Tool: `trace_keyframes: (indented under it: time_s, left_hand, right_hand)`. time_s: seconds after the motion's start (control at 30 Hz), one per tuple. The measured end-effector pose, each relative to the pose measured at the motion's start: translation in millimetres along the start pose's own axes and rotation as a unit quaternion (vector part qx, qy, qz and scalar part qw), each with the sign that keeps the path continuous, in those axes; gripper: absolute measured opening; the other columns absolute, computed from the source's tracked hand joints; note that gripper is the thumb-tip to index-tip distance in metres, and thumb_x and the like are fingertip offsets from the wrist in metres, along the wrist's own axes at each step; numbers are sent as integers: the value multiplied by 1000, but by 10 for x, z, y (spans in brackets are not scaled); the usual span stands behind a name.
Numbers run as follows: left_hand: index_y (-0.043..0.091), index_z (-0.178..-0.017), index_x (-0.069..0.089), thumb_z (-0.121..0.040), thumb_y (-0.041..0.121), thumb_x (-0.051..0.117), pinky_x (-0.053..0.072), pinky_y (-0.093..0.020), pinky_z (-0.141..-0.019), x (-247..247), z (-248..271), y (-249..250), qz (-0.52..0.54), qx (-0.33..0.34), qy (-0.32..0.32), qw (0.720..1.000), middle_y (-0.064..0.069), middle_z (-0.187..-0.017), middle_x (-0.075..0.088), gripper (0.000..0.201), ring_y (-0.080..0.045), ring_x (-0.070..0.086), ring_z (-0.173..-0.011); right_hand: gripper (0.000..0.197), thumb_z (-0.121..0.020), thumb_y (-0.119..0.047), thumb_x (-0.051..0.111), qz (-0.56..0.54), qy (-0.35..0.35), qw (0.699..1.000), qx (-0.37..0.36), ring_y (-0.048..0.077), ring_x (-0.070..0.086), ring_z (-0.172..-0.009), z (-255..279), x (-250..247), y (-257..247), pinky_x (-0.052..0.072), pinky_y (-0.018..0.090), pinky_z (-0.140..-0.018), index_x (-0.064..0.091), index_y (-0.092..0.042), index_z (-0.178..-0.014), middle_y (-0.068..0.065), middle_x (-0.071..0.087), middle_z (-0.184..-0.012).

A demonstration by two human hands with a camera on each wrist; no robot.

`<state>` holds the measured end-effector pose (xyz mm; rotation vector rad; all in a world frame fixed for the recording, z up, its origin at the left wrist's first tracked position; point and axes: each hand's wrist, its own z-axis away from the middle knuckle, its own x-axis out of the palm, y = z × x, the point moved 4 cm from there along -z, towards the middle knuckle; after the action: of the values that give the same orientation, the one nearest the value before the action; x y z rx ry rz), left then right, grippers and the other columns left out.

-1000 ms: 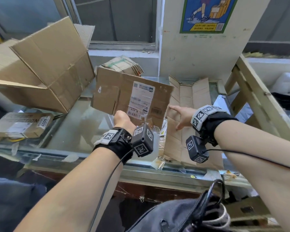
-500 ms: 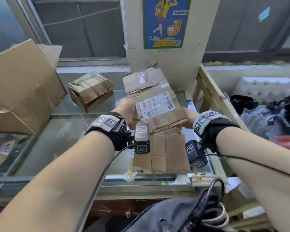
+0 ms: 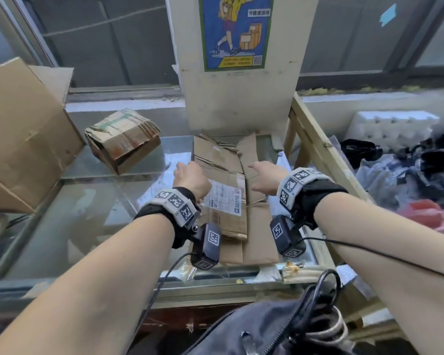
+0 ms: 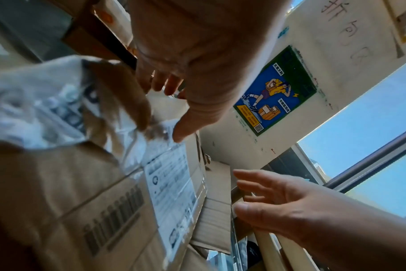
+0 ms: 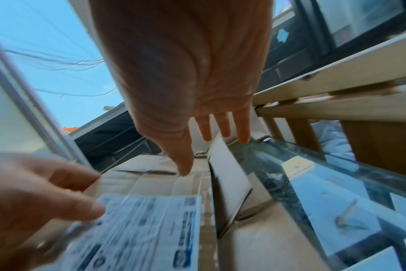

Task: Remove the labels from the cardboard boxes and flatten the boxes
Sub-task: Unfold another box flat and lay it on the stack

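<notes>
Cardboard box (image 3: 223, 201) now flat, released

Matt brown creased cardboard of the flattened box (image 3: 226, 172), glossy white paper label (image 3: 226, 198) under clear film, smooth reflective glass countertop (image 3: 87, 216), pale bare wood frame (image 3: 315, 142) at right, crumpled cardboard small box (image 3: 123, 139) far left

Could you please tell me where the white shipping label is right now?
In the head view, the white shipping label sits on the flattened box lying on the glass table, between the left hand and right hand.
</notes>
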<state>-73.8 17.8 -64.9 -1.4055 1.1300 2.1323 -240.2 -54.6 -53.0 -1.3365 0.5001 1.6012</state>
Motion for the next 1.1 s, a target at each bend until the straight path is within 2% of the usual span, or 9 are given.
trace_keyframes:
  time_s: [0.1,0.17,0.27,0.33,0.47,0.57,0.67,0.83,1.1]
  left_hand:
    - [2,-147,17,-84,5,61,44,-41,-100,58,-33,-7,-19,27,-40,999,-20,-145,30,76,-36,42,-128]
    - [15,-152,-8,-80,8,72,40,-48,-106,137,-33,-46,-10,36,-84,996,-16,-155,12,108,-38,33,-136]
    - [18,-151,-19,-72,25,84,18,-51,-117,187,5,-135,-95,56,-85,990,-10,-159,-19,129,-36,-7,-148]
    - [20,-150,-22,-66,34,87,7,-52,-118,197,-10,-168,-172,99,-57,978,-10,-158,-27,138,-33,-19,-146]
    - [24,-154,-3,-59,52,86,-2,-52,-119,328,-81,-199,-281,170,-112,938,-14,-160,-17,133,-33,-17,-147]
    - [27,-150,19,-57,50,87,6,-52,-119,403,-108,-208,-282,171,-168,929,-17,-160,-8,118,-35,-9,-148]
    - [31,-151,12,-56,38,91,24,-58,-113,473,-159,-266,-233,141,-215,938,-14,-160,-9,124,-34,-6,-148]
    - [35,-153,-3,-55,35,92,20,-58,-115,582,-270,-347,-203,122,-253,938,-9,-159,-21,136,-30,-11,-148]
    - [37,-153,3,-51,44,92,23,-60,-112,597,-375,-348,-218,129,-261,931,-5,-161,-12,135,-33,-4,-147]
  right_hand:
    - [67,-88,-26,62,41,-5,998,-51,28,37,-134,-67,109,-162,33,37,-109,32,-14,-146,10,37,-147]
    - [78,-85,-33,67,75,-24,994,-70,26,29,-139,-101,200,-223,28,39,-113,25,-18,-149,7,30,-152]
    - [94,-78,-44,72,129,-54,988,-65,25,19,-143,-157,334,-237,23,46,-114,16,-25,-151,2,20,-157]
    - [103,-74,-47,75,148,-71,985,-57,27,16,-143,-196,402,-211,21,52,-115,10,-29,-151,0,17,-157]
    - [117,-62,-60,77,172,-89,980,-43,33,18,-140,-332,544,-168,20,56,-113,3,-37,-149,1,20,-155]
    - [125,-53,-69,76,187,-103,976,-27,42,16,-138,-384,630,-187,19,60,-111,-1,-42,-147,5,18,-154]
    - [129,-55,-60,81,153,-141,978,-8,48,-4,-142,-410,704,-192,13,68,-109,-7,-42,-148,4,-4,-159]
    - [141,-51,-55,86,118,-176,977,12,46,-18,-140,-555,799,-147,11,71,-108,-17,-41,-146,2,-29,-155]
    - [154,-42,-61,86,185,-172,967,-30,28,-21,-144,-816,863,-177,1,63,-113,-17,-23,-150,-1,-26,-156]
